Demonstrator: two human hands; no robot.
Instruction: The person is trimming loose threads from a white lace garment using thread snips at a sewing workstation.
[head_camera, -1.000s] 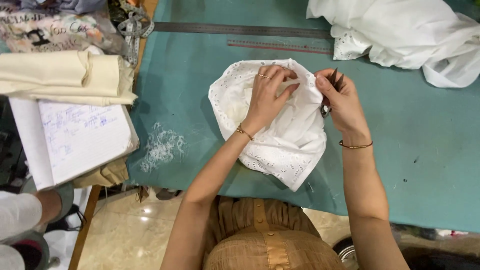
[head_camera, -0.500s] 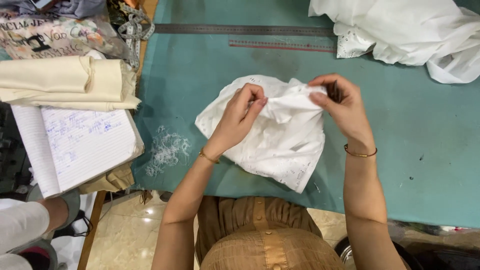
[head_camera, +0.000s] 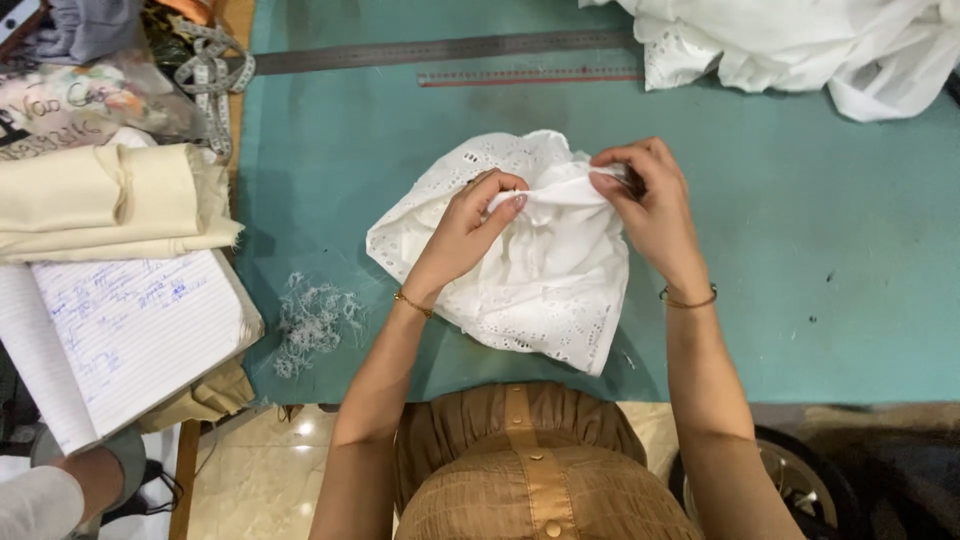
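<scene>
Head view: both hands pinch white eyelet cloth.

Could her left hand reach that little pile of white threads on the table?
Probably yes. The left hand pinches the white eyelet cloth, and the thread pile lies close on its side, with only bare green table between.

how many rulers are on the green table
2. A long grey metal ruler lies along the far edge of the table; a shorter reddish ruler lies just below it. The white fabric heap may hide more.
</scene>
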